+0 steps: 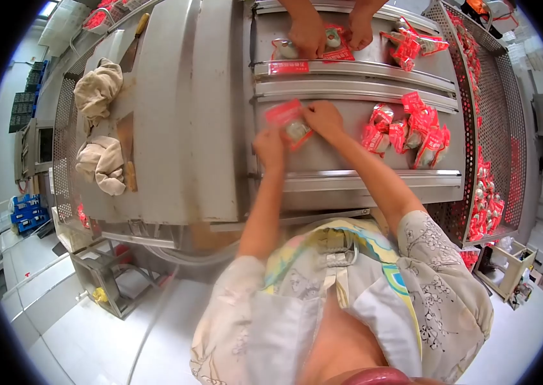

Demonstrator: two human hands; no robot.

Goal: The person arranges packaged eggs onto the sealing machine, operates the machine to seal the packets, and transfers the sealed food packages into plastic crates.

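A red-and-clear plastic packet (296, 130) with a rounded greyish-green item inside is held up over the metal worktop, slightly blurred. My left hand (270, 149) is closed on its lower left edge. At its upper right side, the fingers of my right hand (323, 119) are closed on it too. To the right of my hands lies a pile of similar filled red packets (411, 131), between two metal rails. A metal rail (374, 181) runs along the worktop's near side, beneath my forearms.
Across the rails, another person's hands (308, 33) handle red packets (334, 40), beside a small pile (409, 43). A perforated metal bin (499, 128) holding many packets stands right. Two beige cloths (101, 165) and wooden-handled tools (131, 176) lie left on the metal surface (162, 115).
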